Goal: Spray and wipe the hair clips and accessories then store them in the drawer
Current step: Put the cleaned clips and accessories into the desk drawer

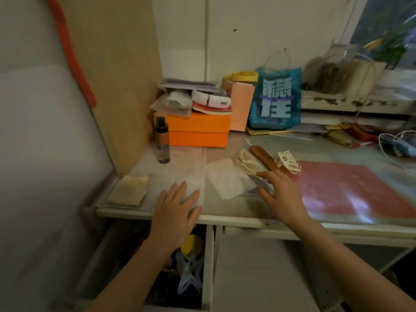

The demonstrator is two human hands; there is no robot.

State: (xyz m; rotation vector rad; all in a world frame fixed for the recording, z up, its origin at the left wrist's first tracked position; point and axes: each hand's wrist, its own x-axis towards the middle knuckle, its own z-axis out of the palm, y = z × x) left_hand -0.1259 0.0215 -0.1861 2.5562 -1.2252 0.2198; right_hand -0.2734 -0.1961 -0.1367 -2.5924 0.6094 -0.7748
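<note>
A pale counter (225,212) sits in a corner by a window, with lots of stuff piled at the back. Nearest, at 6 o'clock, the drawer (208,266) is pulled out. A blue clip (189,273) and a yellow thing (191,244) already lie in it, so some storing looks done.

Just above it, the left hand (175,212) lies flat with straight fingers on a white wipe (191,188), likely to keep it from sliding. A tan cloth (129,191) lies at 9 o'clock from that hand.

The right hand (281,194) reaches to a small purple clip (262,185) on a second wipe (229,181). Its fingers curl round the clip, maybe to pick it up for wiping.

Farther, at 12 o'clock from the right hand, wait a cream clip (245,163), a brown barrette (264,156) and a white claw clip (288,162). They lie close together, easy to reach.

Farther still, at 11 o'clock, the spray bottle (162,140) stands upright beside an orange box (199,129).
</note>
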